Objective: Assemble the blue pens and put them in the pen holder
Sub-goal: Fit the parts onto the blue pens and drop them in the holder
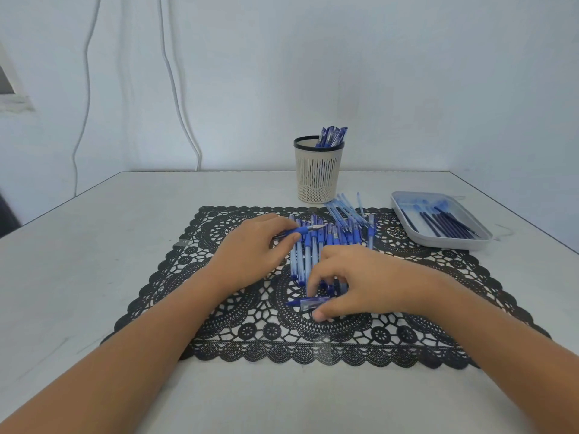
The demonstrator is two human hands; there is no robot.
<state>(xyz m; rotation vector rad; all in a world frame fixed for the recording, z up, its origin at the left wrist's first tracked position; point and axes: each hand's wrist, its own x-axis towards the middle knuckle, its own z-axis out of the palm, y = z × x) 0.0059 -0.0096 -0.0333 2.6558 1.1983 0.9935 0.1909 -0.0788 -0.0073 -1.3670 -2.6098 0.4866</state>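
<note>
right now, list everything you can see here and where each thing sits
beige slotted plastic pen holder: one, dark rim, far centre of table
assembled blue pens: several, blue, standing in the holder
black lace placemat: one, black, centre of table
loose blue pen parts: many, piled on the mat's far half
grey plastic tray: one, far right
dark ink refills: several, in the tray
white table: one, under everything
white cables: a few, on the wall at left
left hand: holds a blue pen with bare tip
right hand: pinches a blue pen cap
</note>
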